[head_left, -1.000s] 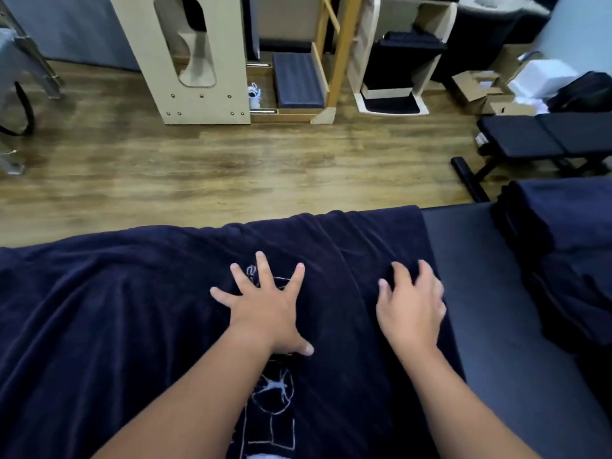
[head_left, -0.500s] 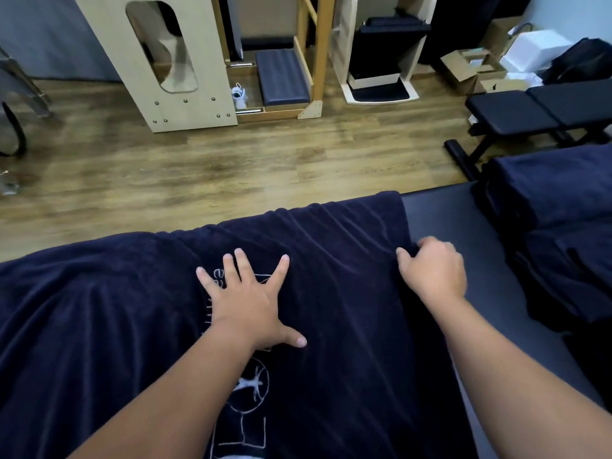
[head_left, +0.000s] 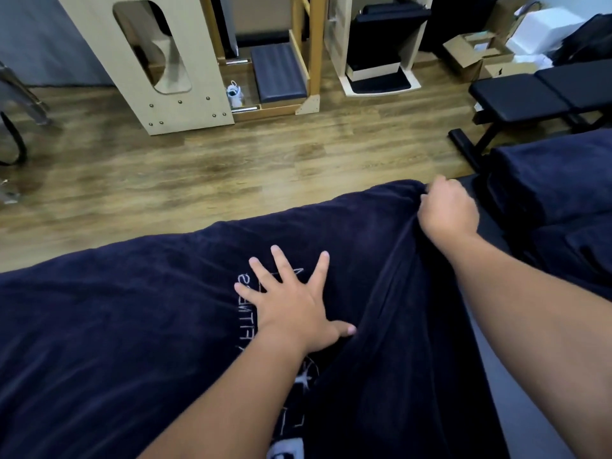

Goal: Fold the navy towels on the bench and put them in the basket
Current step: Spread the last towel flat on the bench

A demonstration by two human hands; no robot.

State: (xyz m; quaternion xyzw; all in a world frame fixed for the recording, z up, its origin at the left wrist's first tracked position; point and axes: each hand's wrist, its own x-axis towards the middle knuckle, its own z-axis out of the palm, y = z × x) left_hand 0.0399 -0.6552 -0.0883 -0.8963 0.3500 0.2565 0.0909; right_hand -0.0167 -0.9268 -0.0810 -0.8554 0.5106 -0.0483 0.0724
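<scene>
A navy towel [head_left: 132, 326] lies spread across the table [head_left: 516, 409], covering most of the near surface from the left edge of view to the right side, where a strip of bare dark padding shows. The towel carries pale stitched lettering and a line emblem [head_left: 291, 409] near its middle (partly hidden under the left forearm).

The left hand [head_left: 291, 303] lies flat on the towel with fingers straight and spread wide, the palm pressing down over the lettering; it grasps nothing.

The right hand [head_left: 447, 210] is at the far right corner of the towel, fingers curled in and bunching the fabric at that corner. The cloth beneath it is drawn up into long folds that run back toward the person, just right of the left thumb.

To the right, touching or just beside the table's far end, a heap of further navy towels [head_left: 556, 193] is piled up. No basket can be identified in view.

Beyond the table is a wooden floor [head_left: 198, 167]. On it stand pale plywood furniture [head_left: 149, 61], a black padded exercise bench [head_left: 536, 97] at the upper right, and open cardboard boxes [head_left: 473, 58] near it.
</scene>
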